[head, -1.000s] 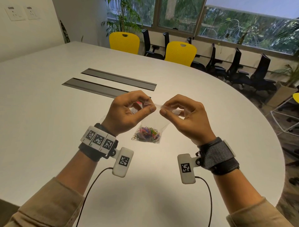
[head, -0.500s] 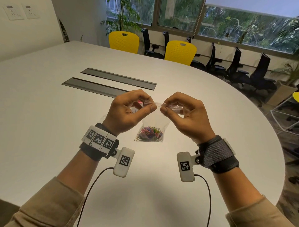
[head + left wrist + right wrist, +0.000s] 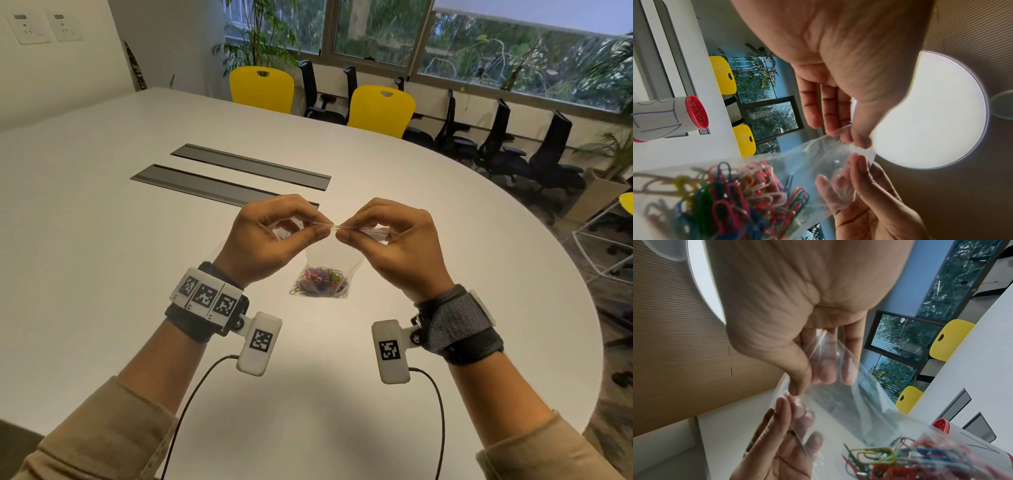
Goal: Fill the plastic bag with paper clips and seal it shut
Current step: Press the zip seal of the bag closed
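Both hands pinching bag (image 3: 334,255) top, left (image 3: 270,240) and right (image 3: 390,243) thumbs nearly meeting | clips (image 3: 322,282) inside, bag hanging above table (image 3: 102,240) | step: sealing | next: press along strip, probably.

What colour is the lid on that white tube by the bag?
Red lid; clearest in the left wrist view.

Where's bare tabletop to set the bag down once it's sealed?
Bare table left of the left hand, right of the right hand, and between the forearms. Crowded only behind the hands: slot covers and a red-capped container.
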